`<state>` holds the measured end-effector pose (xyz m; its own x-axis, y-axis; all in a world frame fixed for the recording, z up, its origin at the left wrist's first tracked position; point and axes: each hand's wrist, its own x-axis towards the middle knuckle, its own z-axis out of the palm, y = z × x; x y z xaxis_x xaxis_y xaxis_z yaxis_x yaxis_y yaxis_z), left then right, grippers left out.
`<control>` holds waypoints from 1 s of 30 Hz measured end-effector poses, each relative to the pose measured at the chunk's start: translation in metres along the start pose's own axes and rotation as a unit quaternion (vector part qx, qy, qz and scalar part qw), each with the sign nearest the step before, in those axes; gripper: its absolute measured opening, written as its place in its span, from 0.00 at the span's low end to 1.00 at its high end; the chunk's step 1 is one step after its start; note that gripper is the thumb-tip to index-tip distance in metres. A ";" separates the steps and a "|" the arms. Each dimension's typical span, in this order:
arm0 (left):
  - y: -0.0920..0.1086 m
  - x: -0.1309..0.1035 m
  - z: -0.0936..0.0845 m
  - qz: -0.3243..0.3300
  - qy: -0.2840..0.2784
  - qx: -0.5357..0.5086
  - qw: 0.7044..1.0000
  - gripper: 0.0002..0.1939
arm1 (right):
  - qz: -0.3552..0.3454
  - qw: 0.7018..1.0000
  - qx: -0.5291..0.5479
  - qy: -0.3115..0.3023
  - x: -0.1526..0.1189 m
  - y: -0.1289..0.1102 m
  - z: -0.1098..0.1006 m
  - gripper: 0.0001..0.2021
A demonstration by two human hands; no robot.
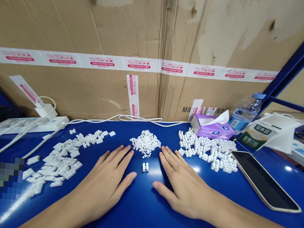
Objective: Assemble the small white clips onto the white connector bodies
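My left hand lies palm down on the blue table, fingers stretched out and holding nothing. My right hand rests flat in the same way, its fingertips pointing at the middle. Between and beyond both hands is a heap of tiny white plastic pieces. Closer to me, a small white two-part plastic connector sits alone between the hands. White plastic housings are spread left of my left hand. Beyond my right hand, many small white connectors form a wide pile.
A phone lies at the right. Behind the right pile are a purple tissue pack, a plastic bottle and a green-white carton. A power strip with white cables stands at the left. Cardboard walls the back.
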<state>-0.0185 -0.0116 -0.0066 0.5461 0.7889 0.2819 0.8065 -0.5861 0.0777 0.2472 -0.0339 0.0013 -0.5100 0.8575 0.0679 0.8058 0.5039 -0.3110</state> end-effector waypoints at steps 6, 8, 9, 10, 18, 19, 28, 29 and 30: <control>0.008 -0.004 0.009 -0.011 -0.036 0.047 0.998 0.30 | 0.035 0.999 -0.014 0.008 0.003 -0.001 0.007 0.38; 0.010 -0.003 0.010 -0.015 -0.039 0.053 0.998 0.30 | 0.047 0.999 -0.023 0.003 0.004 -0.002 0.008 0.38; 0.010 -0.003 0.011 -0.017 -0.042 0.054 0.998 0.30 | 0.051 0.998 -0.027 0.001 0.004 -0.003 0.007 0.38; 0.009 -0.003 0.011 -0.020 -0.045 0.053 0.997 0.31 | 0.053 0.998 -0.030 0.000 0.005 -0.004 0.007 0.38; 0.006 -0.005 0.016 -0.027 -0.047 0.025 0.998 0.31 | 0.054 0.997 -0.045 -0.006 0.005 -0.005 0.007 0.39; 0.007 -0.005 0.016 -0.027 -0.051 0.025 0.998 0.31 | 0.053 0.998 -0.044 -0.004 0.005 -0.005 0.008 0.39; 0.010 -0.002 0.010 -0.038 -0.097 0.044 0.994 0.33 | -0.074 0.997 -0.016 0.004 0.005 -0.004 -0.002 0.36; 0.010 -0.002 0.010 -0.038 -0.099 0.046 0.993 0.33 | -0.090 0.996 -0.012 0.000 0.005 -0.005 -0.004 0.35; 0.010 -0.002 0.010 -0.037 -0.098 0.048 0.993 0.33 | -0.105 0.994 -0.009 -0.005 0.006 -0.005 -0.006 0.35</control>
<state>-0.0090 -0.0176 -0.0164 0.5098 0.8560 0.0857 0.8592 -0.5116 -0.0018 0.2419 -0.0306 0.0092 -0.6706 0.7321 0.1196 0.6864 0.6735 -0.2742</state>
